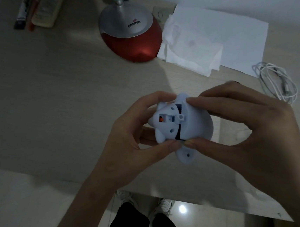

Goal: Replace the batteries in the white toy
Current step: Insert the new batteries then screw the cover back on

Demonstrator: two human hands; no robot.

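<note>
I hold the white toy (189, 126) above the table's near edge, its underside turned up toward me. The toy is split into two parts with a dark gap between them. My left hand (130, 144) grips the smaller base part with its little feet, where an open recess shows something orange inside. My right hand (238, 123) grips the rounded body part, thumb and fingers pinching its rim. No batteries are visible anywhere.
A red and silver lamp base (131, 32) stands at the back of the wooden table (43, 96). White tissues and paper (211, 39) lie to its right, a coiled white cable (274, 81) at the far right. Tubes and a remote (44, 10) lie at the back left.
</note>
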